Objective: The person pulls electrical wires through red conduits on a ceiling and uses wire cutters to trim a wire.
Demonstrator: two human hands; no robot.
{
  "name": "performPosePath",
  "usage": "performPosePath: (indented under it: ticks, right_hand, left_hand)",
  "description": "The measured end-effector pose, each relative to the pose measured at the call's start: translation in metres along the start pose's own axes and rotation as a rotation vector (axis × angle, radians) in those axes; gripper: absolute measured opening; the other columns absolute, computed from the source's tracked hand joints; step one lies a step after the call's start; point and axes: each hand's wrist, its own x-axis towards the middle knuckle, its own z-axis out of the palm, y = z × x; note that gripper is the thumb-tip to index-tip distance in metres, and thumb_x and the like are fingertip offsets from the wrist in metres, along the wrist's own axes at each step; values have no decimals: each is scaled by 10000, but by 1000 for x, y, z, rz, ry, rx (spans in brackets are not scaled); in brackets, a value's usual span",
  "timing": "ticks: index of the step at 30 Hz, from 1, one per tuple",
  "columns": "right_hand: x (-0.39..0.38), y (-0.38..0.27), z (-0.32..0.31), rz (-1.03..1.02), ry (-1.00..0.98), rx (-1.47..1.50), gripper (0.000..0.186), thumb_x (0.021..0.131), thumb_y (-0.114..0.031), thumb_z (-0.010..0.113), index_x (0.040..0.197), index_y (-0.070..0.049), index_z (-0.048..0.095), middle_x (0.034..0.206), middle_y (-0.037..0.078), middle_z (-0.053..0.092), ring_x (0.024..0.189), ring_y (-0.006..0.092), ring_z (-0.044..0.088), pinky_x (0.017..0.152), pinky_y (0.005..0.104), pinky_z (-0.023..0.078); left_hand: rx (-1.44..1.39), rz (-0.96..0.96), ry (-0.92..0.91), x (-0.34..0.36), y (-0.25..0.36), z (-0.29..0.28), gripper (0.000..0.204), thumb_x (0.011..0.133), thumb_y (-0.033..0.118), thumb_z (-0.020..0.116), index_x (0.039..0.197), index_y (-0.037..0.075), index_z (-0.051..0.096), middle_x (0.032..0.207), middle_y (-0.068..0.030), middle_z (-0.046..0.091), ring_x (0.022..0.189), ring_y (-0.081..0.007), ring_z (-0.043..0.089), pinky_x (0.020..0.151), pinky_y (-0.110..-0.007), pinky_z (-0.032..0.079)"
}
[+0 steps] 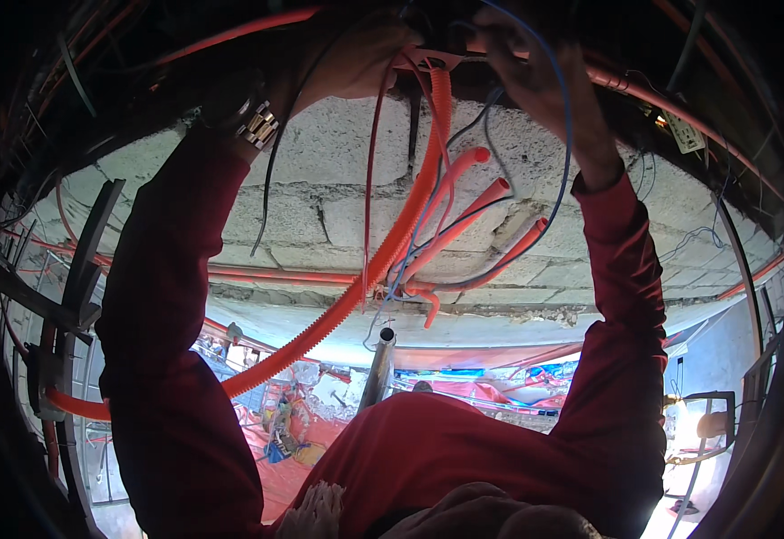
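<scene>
Two bare hands are raised at the upper edge of the block wall [338,216]: the left hand [361,61] is just beside the orange box [430,59], and the right hand [536,85] is to its right, fingers partly bent, near the looped blue wire [570,135]. Shadow obscures both grips, so I cannot tell how far either is closed or what it holds. The orange corrugated conduit [383,260] meets the box's underside and curves down leftward past the wall's lower edge.

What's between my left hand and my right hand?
In the head view: the upper end of the ribbed orange tube, the orange fitting at its top, and thin red wires.
</scene>
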Motion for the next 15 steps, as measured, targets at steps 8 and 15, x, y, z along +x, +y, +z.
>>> performPosePath:
  ticks: [8,15]
  right_hand:
    - [-14,-40,36,-137,-53,-176,489,833,-137,802,1290,-150,630,1059,72,635,1007,266,636,854,431,528]
    - [-9,-36,62,-269,25,-127,401,802,-188,826,1176,-148,687,1043,47,671,1001,248,677,832,386,572]
  left_hand:
    - [-73,72,102,-8,-20,9,351,843,150,715,1175,83,623,898,-129,644,816,-311,649,718,-419,533]
    - [-38,-53,-20,0,-4,-8,474,809,112,724,1264,69,599,1009,-135,669,889,-321,668,758,-425,542]
